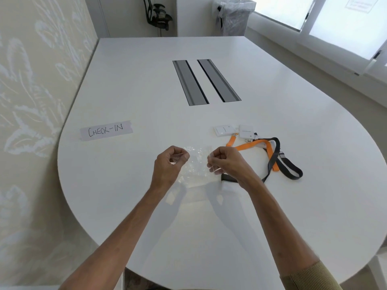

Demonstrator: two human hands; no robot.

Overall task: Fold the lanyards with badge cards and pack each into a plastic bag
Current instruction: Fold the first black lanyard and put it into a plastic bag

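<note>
A clear plastic bag (196, 164) hangs between my two hands just above the white table (146, 91). My left hand (169, 164) pinches its left top edge, and my right hand (226, 162) pinches its right top edge. To the right lie an orange lanyard (253, 145) and a black lanyard (291, 166), tangled over each other. Two white badge cards, one (223, 130) and the other (248, 131), lie at their far ends. A dark strap end (228, 177) shows under my right wrist.
A tape label reading CHECK-IN (106, 130) is stuck at the left. Two grey cable slots (205, 81) run down the middle of the table. A wall stands close on the left, windows on the right, a bin (234, 16) beyond the far edge.
</note>
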